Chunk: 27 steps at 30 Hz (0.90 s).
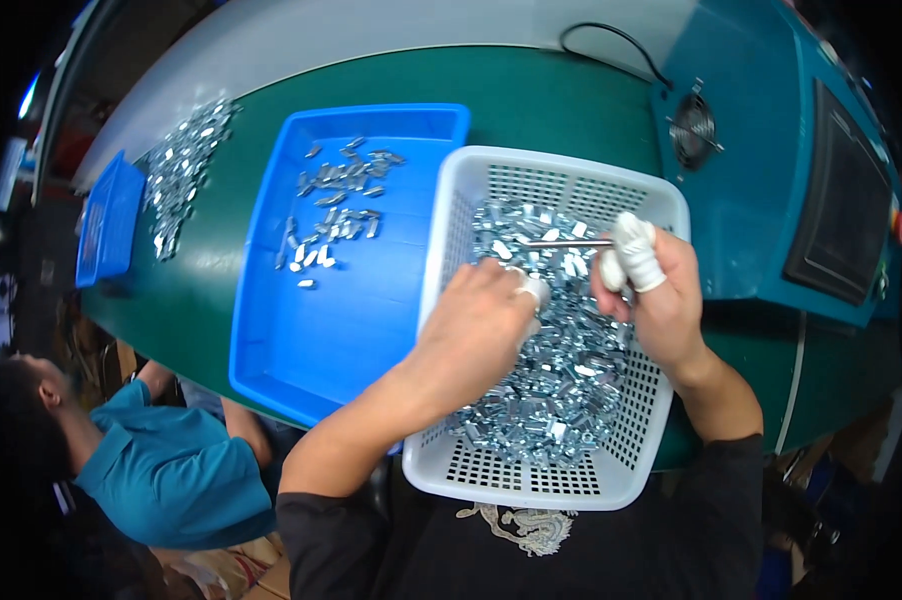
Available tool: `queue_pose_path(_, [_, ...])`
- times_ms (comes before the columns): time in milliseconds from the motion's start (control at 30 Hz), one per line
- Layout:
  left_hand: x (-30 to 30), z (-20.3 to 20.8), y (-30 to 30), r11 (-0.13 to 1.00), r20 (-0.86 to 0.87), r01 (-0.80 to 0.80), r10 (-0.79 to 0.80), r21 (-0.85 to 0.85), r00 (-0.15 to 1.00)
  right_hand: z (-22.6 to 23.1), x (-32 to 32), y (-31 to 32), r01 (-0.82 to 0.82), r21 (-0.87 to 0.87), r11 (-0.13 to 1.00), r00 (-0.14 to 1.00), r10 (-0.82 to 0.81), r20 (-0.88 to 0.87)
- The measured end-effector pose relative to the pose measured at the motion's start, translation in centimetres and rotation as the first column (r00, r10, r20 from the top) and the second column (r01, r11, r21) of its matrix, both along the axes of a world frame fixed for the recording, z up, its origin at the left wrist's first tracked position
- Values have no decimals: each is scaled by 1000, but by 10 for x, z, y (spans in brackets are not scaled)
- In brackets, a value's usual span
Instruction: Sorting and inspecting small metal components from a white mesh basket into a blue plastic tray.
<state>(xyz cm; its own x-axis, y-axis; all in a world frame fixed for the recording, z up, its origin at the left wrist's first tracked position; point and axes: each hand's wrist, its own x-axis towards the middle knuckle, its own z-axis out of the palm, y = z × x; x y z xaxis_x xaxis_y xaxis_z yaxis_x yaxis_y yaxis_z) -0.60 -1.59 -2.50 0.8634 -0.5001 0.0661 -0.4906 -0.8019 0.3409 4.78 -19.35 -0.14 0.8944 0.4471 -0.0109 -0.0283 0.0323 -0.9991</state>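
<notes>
A white perforated plastic basket (pixel 463 200) in front of me holds a heap of small shiny metal pieces (pixel 561 400). My right hand (pixel 661 290), with white finger cots on some fingers, is closed around a thin metal rod (pixel 571 243). The rod points left, level above the heap. Just left of it, my left hand (pixel 481 325) reaches over the basket with its fingers curled downward, a white cot on at least one. Whatever its fingertips grip is hidden behind the hand.
Left of the basket, a blue tray (pixel 321 375) bears scattered metal pieces (pixel 341 180). Farther left lie another pile of pieces (pixel 186 165) and a small blue bin (pixel 111 220). A teal machine (pixel 736 150) with a dark screen stands right. A person in teal (pixel 181 460) sits at lower left.
</notes>
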Motion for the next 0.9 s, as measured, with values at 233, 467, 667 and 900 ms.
queue_pose_path(233, [10, 17, 12, 675, -317, -303, 107, -673, 942, 0, 5, -3, -7, 70, 998, 1000, 7, -2])
queue_pose_path(467, [9, 20, 13, 368, -341, -371, 147, -852, 928, 2, 3, -2, -15, 74, 997, 1000, 13, 22])
queue_pose_path(667, [8, 15, 18, 107, -458, -464, 74, -879, 886, 6, 1, -2, -43, 76, 996, 996, 49, -73])
queue_pose_path(900, [4, 16, 11, 173, -460, -456, 20, -873, 888, 6, -4, -1, -70, 42, 997, 996, 72, -60])
